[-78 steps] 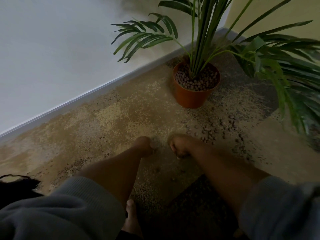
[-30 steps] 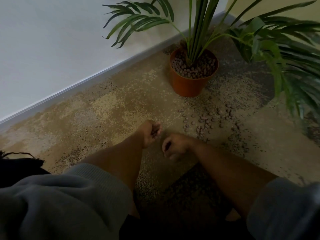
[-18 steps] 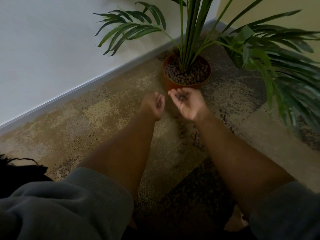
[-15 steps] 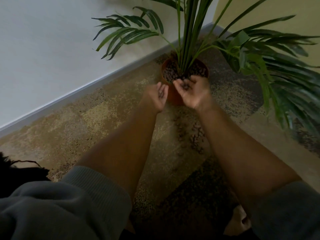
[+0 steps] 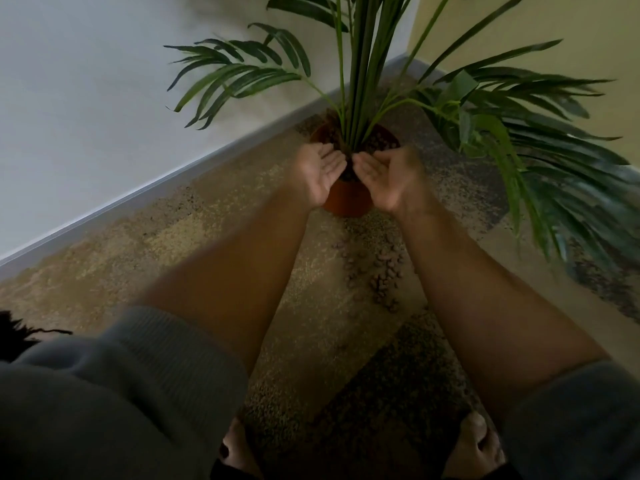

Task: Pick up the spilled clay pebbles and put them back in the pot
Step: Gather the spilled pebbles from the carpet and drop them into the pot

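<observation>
Both of your hands are up over the terracotta pot (image 5: 347, 202) in the head view, palms turned inward and fingers spread loose: your left hand (image 5: 319, 174) sits over the pot's left rim, your right hand (image 5: 388, 176) over its right side, fingertips nearly meeting above the middle. Neither hand is closed on anything you can make out; the palms look bare, though motion blur softens them. Inside the pot, between your fingertips, you can see a dark bed of clay pebbles (image 5: 379, 142) packed around the stems of the palm plant (image 5: 360, 64), whose fronds fan out left and far out to the right. More of the task's material lies on the floor: a scatter of spilled pebbles (image 5: 375, 268) trails from just beneath the pot toward you, between your two forearms and closer to the right one. Those pebbles rest on a mottled carpet (image 5: 214, 237) of tan, beige and dark brown patches, with a darker patch nearest your feet. Your grey sleeves (image 5: 138, 375) are pushed up past the forearms, and your bare toes (image 5: 476, 441) show at the bottom edge. The pot stands in a corner of the room, where a pale wall (image 5: 86, 81) with a light skirting board (image 5: 138, 195) on the left meets a yellowish wall (image 5: 554, 26) on the right.
</observation>
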The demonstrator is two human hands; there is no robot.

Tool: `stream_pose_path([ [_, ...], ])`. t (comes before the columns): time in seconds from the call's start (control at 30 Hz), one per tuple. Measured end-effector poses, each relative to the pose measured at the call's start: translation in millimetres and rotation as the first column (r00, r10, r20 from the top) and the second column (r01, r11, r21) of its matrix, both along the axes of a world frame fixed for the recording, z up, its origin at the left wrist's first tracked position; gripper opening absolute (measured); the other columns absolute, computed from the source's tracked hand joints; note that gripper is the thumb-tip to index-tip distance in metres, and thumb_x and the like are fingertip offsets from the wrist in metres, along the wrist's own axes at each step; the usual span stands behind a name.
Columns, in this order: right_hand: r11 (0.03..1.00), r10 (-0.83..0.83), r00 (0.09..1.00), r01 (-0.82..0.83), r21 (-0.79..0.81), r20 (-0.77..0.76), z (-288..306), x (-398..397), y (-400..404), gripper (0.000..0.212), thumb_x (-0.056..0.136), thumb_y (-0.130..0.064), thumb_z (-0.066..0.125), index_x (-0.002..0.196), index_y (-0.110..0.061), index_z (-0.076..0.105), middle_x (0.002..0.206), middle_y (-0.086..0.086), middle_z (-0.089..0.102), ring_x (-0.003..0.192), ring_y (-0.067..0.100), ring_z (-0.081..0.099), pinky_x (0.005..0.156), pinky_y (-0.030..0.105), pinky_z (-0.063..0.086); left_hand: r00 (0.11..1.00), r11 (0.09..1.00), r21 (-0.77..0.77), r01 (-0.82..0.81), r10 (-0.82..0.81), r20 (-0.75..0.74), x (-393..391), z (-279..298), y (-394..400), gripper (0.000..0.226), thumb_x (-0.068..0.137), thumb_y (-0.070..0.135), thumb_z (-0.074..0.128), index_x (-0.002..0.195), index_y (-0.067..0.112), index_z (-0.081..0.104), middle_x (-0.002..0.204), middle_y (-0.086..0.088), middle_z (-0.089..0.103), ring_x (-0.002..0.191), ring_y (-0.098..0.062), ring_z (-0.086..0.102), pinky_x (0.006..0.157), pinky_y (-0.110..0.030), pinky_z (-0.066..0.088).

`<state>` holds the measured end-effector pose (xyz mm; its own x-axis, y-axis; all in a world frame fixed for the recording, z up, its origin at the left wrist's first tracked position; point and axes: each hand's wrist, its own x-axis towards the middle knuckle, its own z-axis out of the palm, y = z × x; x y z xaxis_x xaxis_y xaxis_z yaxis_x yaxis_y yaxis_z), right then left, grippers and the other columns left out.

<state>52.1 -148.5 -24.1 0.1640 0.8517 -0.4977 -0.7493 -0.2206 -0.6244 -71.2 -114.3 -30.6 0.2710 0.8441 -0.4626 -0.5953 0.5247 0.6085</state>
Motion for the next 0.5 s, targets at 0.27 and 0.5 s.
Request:
stream_pose_path([
  [0.27, 0.915, 0.349, 0.792, -0.173, -0.364, 0.501, -64, -1, -15, 0.035, 0.094, -0.008, 0.042, 0.127, -0.007, 0.055, 0.114, 0.011, 0.065, 0.087, 0.019, 0.065, 0.064, 0.026, 0.055, 0.827, 0.982, -0.049, 0.184, -0.182, -0.531, -8, -66, -21, 0.037, 0.103, 0.018, 0.037, 0.138, 0.016, 0.048, 0.136, -0.003, 0.057, 0.112, -0.013, 0.060, 0.066, -0.015, 0.046],
  [0.5, 0.806, 0.561, -0.101, -0.159, -0.570, 0.822, -105, 1, -24, 0.035, 0.096, -0.018, 0.043, 0.124, -0.005, 0.061, 0.131, 0.015, 0.060, 0.118, 0.031, 0.056, 0.096, 0.033, 0.043, 0.604, 0.905, 0.050, 0.422, -0.240, -0.760, -15, -123, -14, 0.038, 0.093, -0.001, 0.051, 0.130, 0.005, 0.057, 0.129, -0.015, 0.058, 0.089, -0.016, 0.060, 0.067, -0.012, 0.049],
])
